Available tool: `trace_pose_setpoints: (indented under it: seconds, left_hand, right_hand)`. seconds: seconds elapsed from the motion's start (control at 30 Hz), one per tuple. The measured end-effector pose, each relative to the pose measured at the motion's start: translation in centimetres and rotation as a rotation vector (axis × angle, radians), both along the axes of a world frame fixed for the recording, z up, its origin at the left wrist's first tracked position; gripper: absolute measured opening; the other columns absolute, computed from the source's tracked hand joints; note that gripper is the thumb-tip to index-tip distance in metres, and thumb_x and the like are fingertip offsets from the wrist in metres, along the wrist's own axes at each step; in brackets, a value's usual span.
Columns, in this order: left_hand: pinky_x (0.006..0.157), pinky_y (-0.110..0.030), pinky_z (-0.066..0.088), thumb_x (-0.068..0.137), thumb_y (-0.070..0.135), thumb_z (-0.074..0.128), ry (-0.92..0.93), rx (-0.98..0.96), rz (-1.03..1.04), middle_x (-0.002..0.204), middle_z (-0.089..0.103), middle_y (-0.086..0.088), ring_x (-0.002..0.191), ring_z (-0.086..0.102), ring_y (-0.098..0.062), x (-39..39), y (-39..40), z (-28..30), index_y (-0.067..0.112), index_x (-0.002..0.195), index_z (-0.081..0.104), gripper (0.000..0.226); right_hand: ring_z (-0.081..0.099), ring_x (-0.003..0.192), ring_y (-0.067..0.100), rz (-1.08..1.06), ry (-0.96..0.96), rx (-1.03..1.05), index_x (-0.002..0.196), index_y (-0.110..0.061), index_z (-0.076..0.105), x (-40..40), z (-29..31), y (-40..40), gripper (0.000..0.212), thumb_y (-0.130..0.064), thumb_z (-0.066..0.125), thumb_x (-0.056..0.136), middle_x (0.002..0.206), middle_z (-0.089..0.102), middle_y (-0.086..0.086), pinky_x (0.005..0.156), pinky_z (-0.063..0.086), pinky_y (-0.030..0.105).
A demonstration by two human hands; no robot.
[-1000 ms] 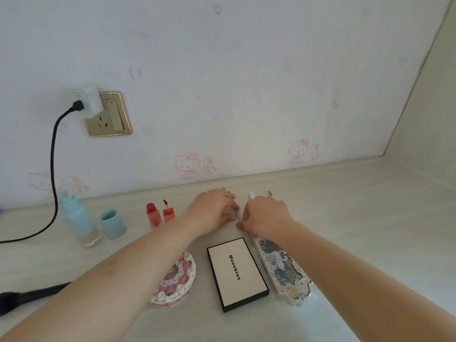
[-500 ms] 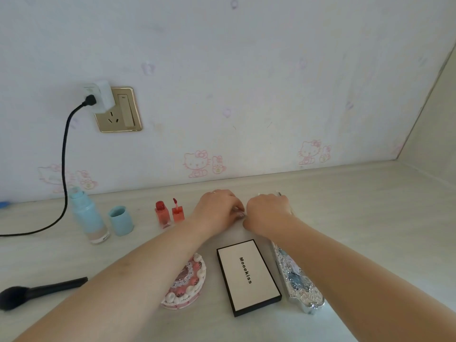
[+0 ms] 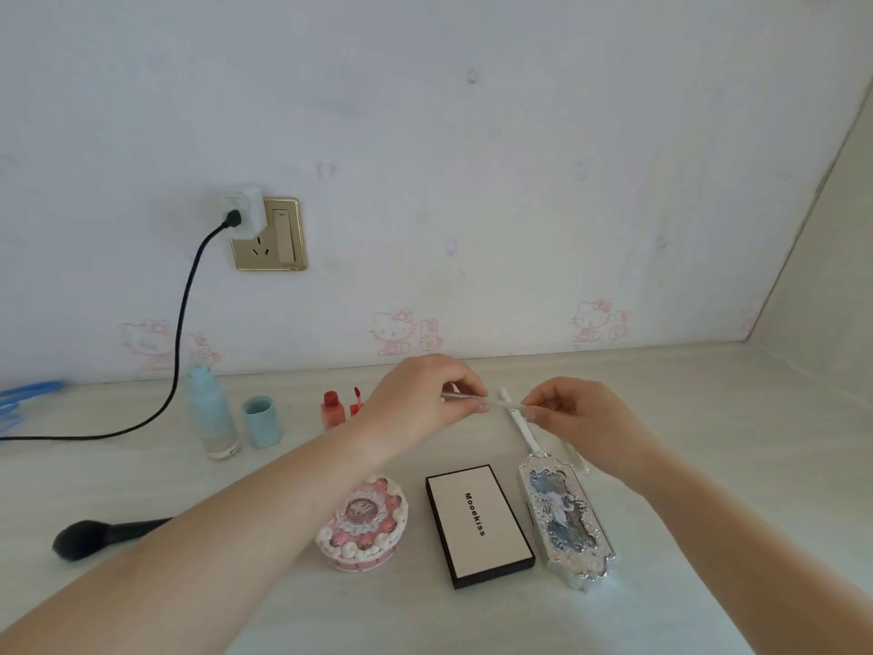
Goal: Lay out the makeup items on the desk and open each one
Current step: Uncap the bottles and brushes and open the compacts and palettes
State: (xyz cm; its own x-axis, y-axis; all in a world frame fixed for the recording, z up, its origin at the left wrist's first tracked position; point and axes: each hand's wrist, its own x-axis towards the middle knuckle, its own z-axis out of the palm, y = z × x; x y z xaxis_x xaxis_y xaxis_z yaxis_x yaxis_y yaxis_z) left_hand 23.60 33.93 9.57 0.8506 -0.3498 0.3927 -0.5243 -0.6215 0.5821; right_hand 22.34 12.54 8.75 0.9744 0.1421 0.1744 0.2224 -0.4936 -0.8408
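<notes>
- Pen-like white makeup stick (image 3: 475, 400) held above desk (image 3: 708, 418), just behind Mooekiss palette (image 3: 479, 524); long axis roughly left-right, near level, thin end toward left
- left hand (image 3: 425, 394) pinches stick's left part, fingers curled round it; right hand (image 3: 574, 413) pinches right end with fingertips
- second white stick (image 3: 519, 425) lies on desk under the hands, long axis running from back toward silver ornate case (image 3: 564, 520), near end just about touching case
- silver case just right of palette, lid shut; palette also shut, lengthwise front-to-back
- pink cake-shaped compact (image 3: 363, 522) just left of palette, shut
- red lip tint bottle (image 3: 330, 406) and its applicator cap (image 3: 355, 401) behind-left of palette, apart from each other
- blue bottle (image 3: 210, 413) with blue cap (image 3: 261, 420) off beside it, farther left
- black brush (image 3: 101, 536) lying far left of palette
- wall socket (image 3: 269, 234) with black cable (image 3: 182, 323) above-left
</notes>
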Motion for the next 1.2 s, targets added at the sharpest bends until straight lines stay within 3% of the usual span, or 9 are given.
trace_pose_setpoints:
  seconds: [0.1,0.27,0.33,0.57,0.73,0.83,0.9,1.1,1.2]
  left_hand:
    - [0.067,-0.008,0.040,0.074,0.026,0.076,-0.029,-0.083,0.009,0.077,0.065,0.023,0.074,0.055,0.007,-3.4,2.2,1.7,0.044,0.071,0.064,0.022]
    - [0.066,-0.013,0.045,0.073,0.025,0.077,-0.001,-0.154,0.119,0.084,0.068,0.022,0.076,0.061,-0.005,-9.0,7.1,2.0,0.037,0.075,0.070,0.014]
    - [0.069,-0.009,0.044,0.072,0.026,0.078,-0.011,-0.164,0.170,0.084,0.068,0.023,0.078,0.062,-0.001,-10.9,9.2,1.8,0.034,0.074,0.070,0.012]
    - [0.068,-0.007,0.042,0.070,0.021,0.080,-0.031,-0.146,0.359,0.078,0.067,0.019,0.076,0.061,0.003,-16.7,17.6,1.2,0.031,0.068,0.068,0.016]
    - [0.075,-0.013,0.044,0.074,0.018,0.077,0.047,-0.051,0.442,0.075,0.066,0.016,0.078,0.059,-0.001,-19.8,23.1,-0.5,0.032,0.075,0.069,0.016]
    - [0.076,-0.014,0.045,0.077,0.016,0.075,0.081,0.057,0.463,0.077,0.065,0.015,0.078,0.060,0.002,-20.9,25.3,-2.1,0.029,0.082,0.071,0.014]
    - [0.078,-0.022,0.048,0.078,0.019,0.074,0.092,0.125,0.472,0.077,0.064,0.013,0.077,0.060,0.002,-21.1,26.4,-2.9,0.028,0.084,0.072,0.011]
    - [0.080,-0.026,0.047,0.078,0.028,0.072,0.102,0.214,0.523,0.077,0.061,0.019,0.080,0.058,0.004,-20.1,28.5,-4.4,0.033,0.079,0.069,0.006]
    - [0.079,-0.027,0.047,0.079,0.033,0.071,0.092,0.249,0.549,0.078,0.061,0.018,0.081,0.057,0.002,-19.5,29.0,-5.0,0.034,0.080,0.068,0.003]
  right_hand:
    - [0.052,0.056,0.003,0.027,-0.038,0.048,0.073,-0.026,0.069,-2.2,1.1,0.6,0.010,-0.019,0.073,0.079,0.064,0.066,-0.012,0.055,0.040,0.010]
    - [0.061,0.066,-0.007,0.138,-0.077,-0.001,0.076,-0.033,0.070,-5.7,2.5,4.6,0.013,-0.021,0.071,0.081,0.075,0.070,-0.019,0.061,0.041,0.002]
    - [0.062,0.072,-0.008,0.159,-0.092,-0.024,0.076,-0.034,0.070,-6.6,2.7,6.7,0.010,-0.025,0.071,0.080,0.077,0.070,-0.021,0.065,0.044,0.004]
    - [0.057,0.059,-0.006,0.300,-0.055,0.018,0.069,-0.031,0.068,-9.1,1.8,14.9,0.017,-0.017,0.073,0.078,0.066,0.067,-0.019,0.057,0.041,0.005]
    - [0.054,0.060,-0.011,0.314,-0.066,-0.130,0.071,-0.038,0.066,-9.8,-0.5,19.8,0.023,-0.018,0.070,0.081,0.069,0.066,-0.018,0.056,0.037,0.005]
    - [0.053,0.056,-0.010,0.336,-0.041,-0.200,0.071,-0.036,0.067,-10.2,-2.2,22.0,0.018,-0.020,0.069,0.080,0.061,0.063,-0.023,0.051,0.037,0.004]
    - [0.052,0.057,-0.006,0.356,-0.045,-0.244,0.069,-0.037,0.064,-10.4,-3.0,23.1,0.019,-0.023,0.069,0.080,0.062,0.063,-0.020,0.053,0.039,0.006]
    - [0.051,0.080,0.001,0.375,-0.198,-0.520,0.079,-0.034,0.064,-8.9,-3.8,25.8,0.004,-0.033,0.063,0.082,0.080,0.057,-0.017,0.068,0.039,0.017]
    - [0.049,0.092,0.009,0.369,-0.300,-0.616,0.090,-0.030,0.067,-8.3,-4.3,26.8,0.011,-0.036,0.061,0.084,0.092,0.055,-0.012,0.074,0.036,0.024]
